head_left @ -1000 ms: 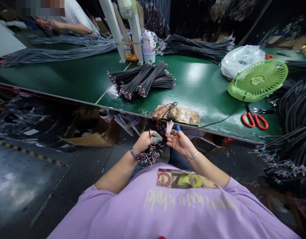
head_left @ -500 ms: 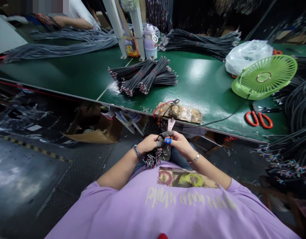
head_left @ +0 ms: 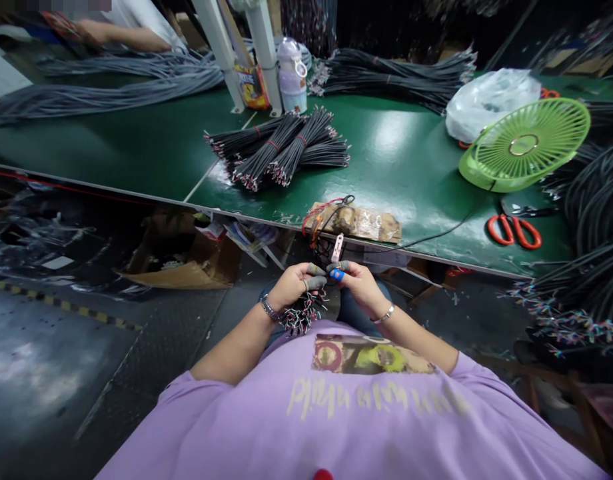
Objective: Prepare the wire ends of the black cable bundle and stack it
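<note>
My left hand [head_left: 295, 285] is closed, its finger and thumb tips in grey covers. From under its fingers juts a bundle of black cables [head_left: 301, 315] with stripped red, white, black and green wire ends. Close beside it my right hand [head_left: 357, 285] pinches, a blue wrap on the thumb and a grey cover on a finger. A thin dark piece, seemingly a cable, lies between the two sets of fingertips; its exact shape is too small to make out. Just beyond my fingers a pale pink strip [head_left: 338, 248] hangs at the table edge.
On the green table [head_left: 161, 157] lie tied black cable bundles [head_left: 286, 147], a taped cardboard piece [head_left: 371, 223] with wires, red-handled scissors [head_left: 514, 230], a green fan [head_left: 526, 147], a plastic bag [head_left: 491, 103] and a bottle [head_left: 291, 77]. A co-worker's arm [head_left: 121, 35] shows far left.
My hands have moved slightly apart, the left one shifting left. The pink strip shows more fully. The whole view has shifted a little.
</note>
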`<state>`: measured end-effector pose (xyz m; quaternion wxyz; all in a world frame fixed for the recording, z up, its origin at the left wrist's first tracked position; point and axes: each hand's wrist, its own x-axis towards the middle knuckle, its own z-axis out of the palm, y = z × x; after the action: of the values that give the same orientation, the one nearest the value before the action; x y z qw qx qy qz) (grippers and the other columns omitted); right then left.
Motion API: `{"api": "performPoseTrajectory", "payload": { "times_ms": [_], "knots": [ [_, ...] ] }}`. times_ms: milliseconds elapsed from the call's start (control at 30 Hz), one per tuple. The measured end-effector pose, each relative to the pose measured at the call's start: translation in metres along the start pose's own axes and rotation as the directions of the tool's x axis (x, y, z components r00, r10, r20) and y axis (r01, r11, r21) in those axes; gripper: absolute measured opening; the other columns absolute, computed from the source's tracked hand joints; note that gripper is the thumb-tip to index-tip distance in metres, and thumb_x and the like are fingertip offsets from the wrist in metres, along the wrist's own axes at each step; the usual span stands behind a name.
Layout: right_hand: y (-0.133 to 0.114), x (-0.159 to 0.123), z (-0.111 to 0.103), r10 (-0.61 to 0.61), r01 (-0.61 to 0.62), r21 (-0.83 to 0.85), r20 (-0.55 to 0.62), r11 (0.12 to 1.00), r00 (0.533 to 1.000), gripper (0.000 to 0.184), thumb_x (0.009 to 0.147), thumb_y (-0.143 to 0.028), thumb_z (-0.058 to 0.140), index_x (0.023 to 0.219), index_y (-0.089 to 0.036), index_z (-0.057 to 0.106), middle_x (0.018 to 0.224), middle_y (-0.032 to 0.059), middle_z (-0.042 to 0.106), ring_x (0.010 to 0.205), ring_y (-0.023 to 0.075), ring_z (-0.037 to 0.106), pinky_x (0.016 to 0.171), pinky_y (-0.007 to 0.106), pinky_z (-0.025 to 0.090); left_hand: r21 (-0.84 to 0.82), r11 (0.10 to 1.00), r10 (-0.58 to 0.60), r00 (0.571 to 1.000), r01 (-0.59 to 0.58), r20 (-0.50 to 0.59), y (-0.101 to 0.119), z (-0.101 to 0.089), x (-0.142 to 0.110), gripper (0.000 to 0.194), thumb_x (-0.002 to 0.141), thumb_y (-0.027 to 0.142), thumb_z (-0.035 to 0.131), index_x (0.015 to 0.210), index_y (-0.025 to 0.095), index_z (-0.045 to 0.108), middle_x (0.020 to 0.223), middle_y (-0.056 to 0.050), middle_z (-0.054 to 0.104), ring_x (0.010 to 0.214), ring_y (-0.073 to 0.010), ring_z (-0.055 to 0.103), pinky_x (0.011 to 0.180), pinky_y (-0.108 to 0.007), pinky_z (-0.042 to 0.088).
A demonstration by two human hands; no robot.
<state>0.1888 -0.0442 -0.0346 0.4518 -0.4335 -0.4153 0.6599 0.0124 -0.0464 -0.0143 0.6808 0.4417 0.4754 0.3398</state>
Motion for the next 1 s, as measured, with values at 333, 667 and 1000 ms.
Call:
{"api": "performPoseTrajectory", "payload": {
  "times_ms": [333, 667, 1000],
  "knots": [
    [0.0013, 0.0004, -0.0081, 0.253, -0.351, 0.476, 0.260, 0.806, 0.932, 0.019, 0.081, -0.031, 0.061, 0.089, -0.014, 0.063, 0.083, 0.0071, 0.073, 0.062, 0.0114, 0.064, 0.062, 0.027, 0.058, 0.066, 0.997, 0.054, 0.993, -0.047, -0.103, 0.0037, 0.0007, -0.0023, 0.035, 0.057, 0.033, 0.078, 0.079, 0.011, 0.063, 0.059, 0.003, 0.060, 0.050, -0.0067, 0.049, 0.050, -0.020, 0.039],
    [0.0055, -0.0020, -0.0055, 0.271, -0.376, 0.515, 0.270, 0.770, 0.924, 0.020, 0.077, -0.025, 0.069, 0.092, -0.015, 0.060, 0.080, 0.0037, 0.073, 0.061, 0.0109, 0.067, 0.059, 0.024, 0.059, 0.054, 0.998, 0.046, 0.996, -0.042, -0.073, -0.0008, -0.0005, 0.0000, 0.039, 0.054, 0.034, 0.080, 0.080, 0.011, 0.063, 0.062, 0.002, 0.063, 0.053, -0.0079, 0.052, 0.055, -0.022, 0.043],
    [0.0056, -0.0005, -0.0042, 0.271, -0.371, 0.503, 0.262, 0.780, 0.926, 0.018, 0.077, -0.025, 0.069, 0.090, -0.015, 0.061, 0.077, 0.0030, 0.072, 0.061, 0.0110, 0.067, 0.059, 0.024, 0.059, 0.029, 0.999, 0.040, 0.998, -0.039, -0.056, -0.0007, -0.0005, 0.0009, 0.037, 0.053, 0.032, 0.081, 0.078, 0.010, 0.063, 0.061, 0.002, 0.061, 0.051, -0.0061, 0.049, 0.051, -0.020, 0.040]
  ]
}}
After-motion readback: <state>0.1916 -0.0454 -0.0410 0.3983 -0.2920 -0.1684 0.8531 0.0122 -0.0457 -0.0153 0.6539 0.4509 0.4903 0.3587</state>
